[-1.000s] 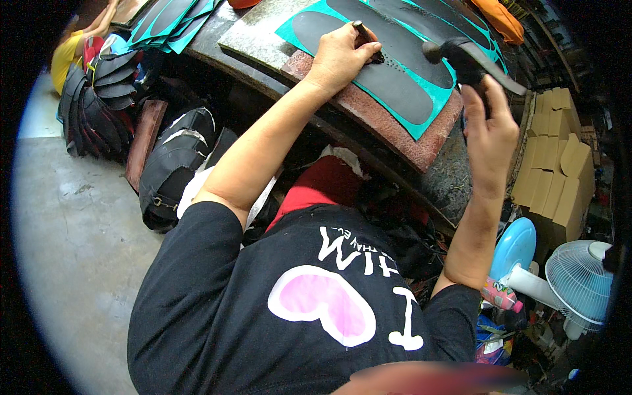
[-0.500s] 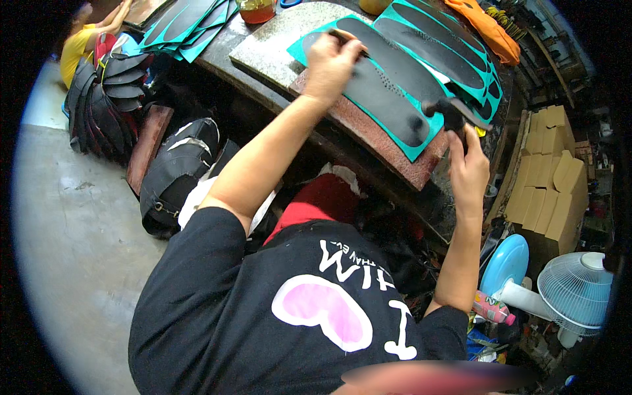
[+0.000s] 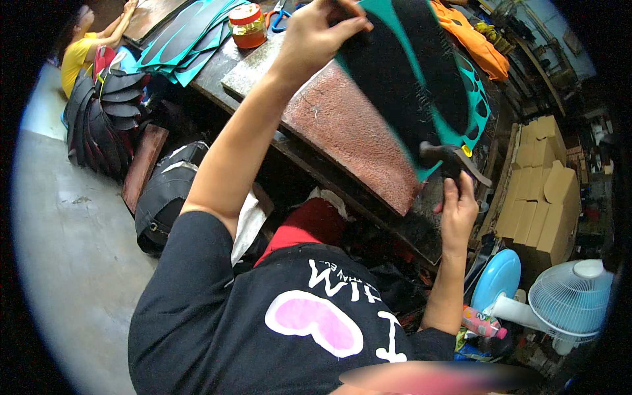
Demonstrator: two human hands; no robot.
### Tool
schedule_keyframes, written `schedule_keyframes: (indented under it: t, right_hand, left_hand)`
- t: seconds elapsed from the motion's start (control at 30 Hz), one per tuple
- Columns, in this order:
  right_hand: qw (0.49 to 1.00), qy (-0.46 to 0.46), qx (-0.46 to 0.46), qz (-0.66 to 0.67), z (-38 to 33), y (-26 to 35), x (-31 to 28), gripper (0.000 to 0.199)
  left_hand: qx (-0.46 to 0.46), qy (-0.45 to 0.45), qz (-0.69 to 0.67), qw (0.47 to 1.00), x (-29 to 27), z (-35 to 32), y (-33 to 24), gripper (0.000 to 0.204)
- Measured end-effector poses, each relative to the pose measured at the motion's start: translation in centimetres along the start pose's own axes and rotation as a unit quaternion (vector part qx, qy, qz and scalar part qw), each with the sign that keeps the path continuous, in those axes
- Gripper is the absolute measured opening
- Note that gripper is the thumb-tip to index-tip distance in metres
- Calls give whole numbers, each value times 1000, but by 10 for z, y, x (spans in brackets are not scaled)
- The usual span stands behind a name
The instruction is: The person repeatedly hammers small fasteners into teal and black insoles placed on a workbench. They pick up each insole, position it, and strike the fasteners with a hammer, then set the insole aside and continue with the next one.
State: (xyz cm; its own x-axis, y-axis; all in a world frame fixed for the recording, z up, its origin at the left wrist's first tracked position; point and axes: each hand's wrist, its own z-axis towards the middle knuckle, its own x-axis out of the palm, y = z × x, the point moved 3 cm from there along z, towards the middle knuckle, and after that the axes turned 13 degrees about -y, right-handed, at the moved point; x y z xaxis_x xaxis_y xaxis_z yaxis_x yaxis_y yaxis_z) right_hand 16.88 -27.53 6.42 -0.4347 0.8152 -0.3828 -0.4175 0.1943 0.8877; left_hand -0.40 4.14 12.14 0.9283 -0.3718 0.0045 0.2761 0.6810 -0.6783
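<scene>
My left hand (image 3: pixel 317 39) pinches the upper edge of a black sheet with teal borders (image 3: pixel 388 85), which is raised and tilted off the bench. Rows of small tufts show along its black face. Below it lies a reddish, rough stone slab (image 3: pixel 349 131), its surface largely uncovered. In my right hand (image 3: pixel 459 214) is a hammer (image 3: pixel 451 158), held near its dark head beside the sheet's lower corner. Whether a small tool is also in my left fingers is hidden.
More teal and black sheets (image 3: pixel 191 39) are stacked at the far left, near a red-lidded jar (image 3: pixel 248 27) and scissors (image 3: pixel 278 16). An orange cloth (image 3: pixel 471 39) lies at the far right. Cardboard boxes (image 3: pixel 540 191) and a fan (image 3: pixel 569 299) stand right. Another person (image 3: pixel 78 52) sits far left.
The sheet lay flat on the slab and is now lifted and tilted, baring the slab. My left hand has moved up and left; my right hand with the hammer has come slightly nearer.
</scene>
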Motion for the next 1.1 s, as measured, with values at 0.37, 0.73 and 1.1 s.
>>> schedule_keyframes:
  t: [0.37,0.73,1.1]
  right_hand:
    - [949,31,-206,-237,-7,9,7,34]
    - [937,59,-193,-284,-8,10,27,34]
    - [936,59,-182,-295,-7,13,30,32]
  left_hand:
    - [-89,-80,207,971,65,18,109,22]
    - [-52,-148,743,651,-260,37,150,39]
    - [-102,-127,572,804,-344,39,164,55]
